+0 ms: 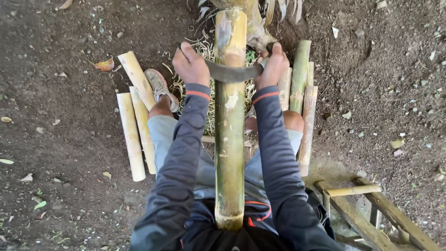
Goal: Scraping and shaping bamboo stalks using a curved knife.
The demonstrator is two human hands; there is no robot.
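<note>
A long green-yellow bamboo pole (pixel 229 116) lies along the middle of the view, between the knees of the person, its near cut end against the body and its far end toward a dry plant stump. Across the pole, near its far part, sits a dark curved metal blade (pixel 232 73). The left hand (pixel 190 64) is closed tight around the left end of the blade, and the right hand (pixel 272 65) is closed around the right end (the handle itself is hidden inside the fist). Both arms wear dark blue sleeves with an orange stripe at the wrist.

On the brown soil at the left lie three pale peeled bamboo pieces (pixel 132 135), just beside a worn shoe (pixel 159 86). At the right lie some green bamboo pieces (pixel 301 79), close together. A rough wooden frame (pixel 371 214) stands in the lower right corner.
</note>
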